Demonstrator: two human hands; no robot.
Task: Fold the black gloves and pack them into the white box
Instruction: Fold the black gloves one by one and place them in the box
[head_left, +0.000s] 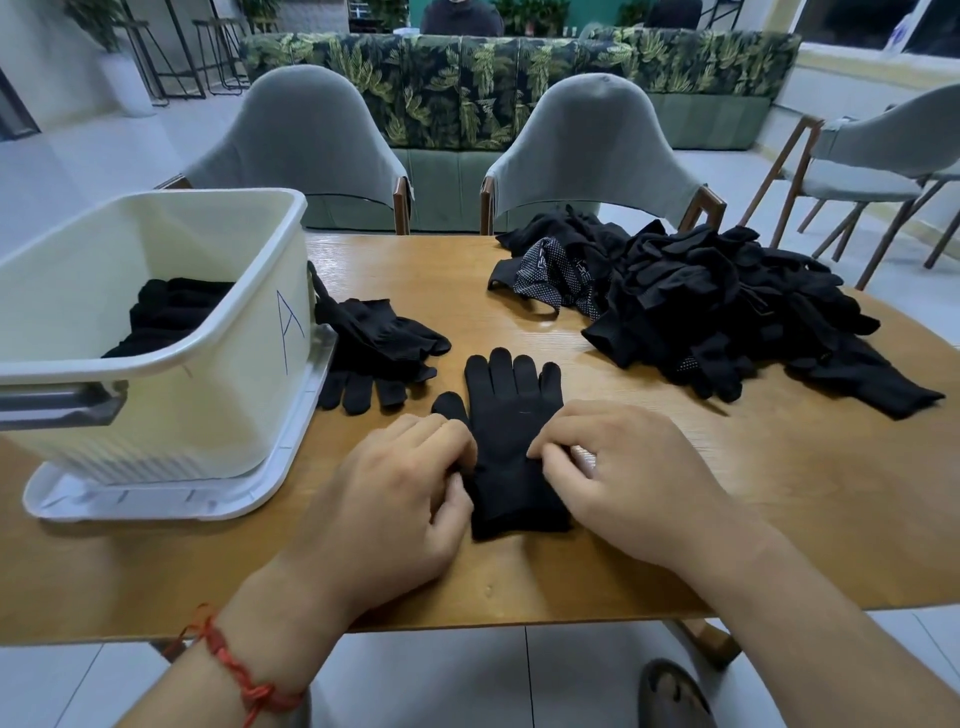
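Currently: one black glove (511, 415), laid flat for folding.
Opposite edges pinched by left hand (400, 483) and right hand (623, 467), apparently to square it; white box (208, 405) stands left of the grip, loose pile (727, 312) beyond-right.

The box (218, 395) sat far left on the bench (779, 519), folded gloves (166, 317) inside — a small stack (374, 353) just right of it. A single glove (511, 415) lay front-centre, left hand (395, 499) and right hand (634, 478) on its edges; the heap (727, 312) back right, chairs (592, 145) behind.

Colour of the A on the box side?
Blue letter A, hand-drawn on the white box; head view.
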